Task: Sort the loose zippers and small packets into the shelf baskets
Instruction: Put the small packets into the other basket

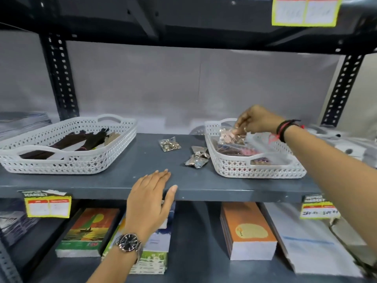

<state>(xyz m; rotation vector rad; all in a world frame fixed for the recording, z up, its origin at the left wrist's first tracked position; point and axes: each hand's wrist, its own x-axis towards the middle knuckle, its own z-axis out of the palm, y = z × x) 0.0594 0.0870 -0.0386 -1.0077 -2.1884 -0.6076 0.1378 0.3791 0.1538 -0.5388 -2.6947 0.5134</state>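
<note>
Grey shelf (142,152), right hand (257,121) grip pinching packet (230,135) over right basket (255,170)

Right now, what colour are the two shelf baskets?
White lattice baskets; head view shows them best.

Price labels (48,204) blurred — unreadable, right basket (255,170) contents indistinct, top label (306,10) cut off
</note>
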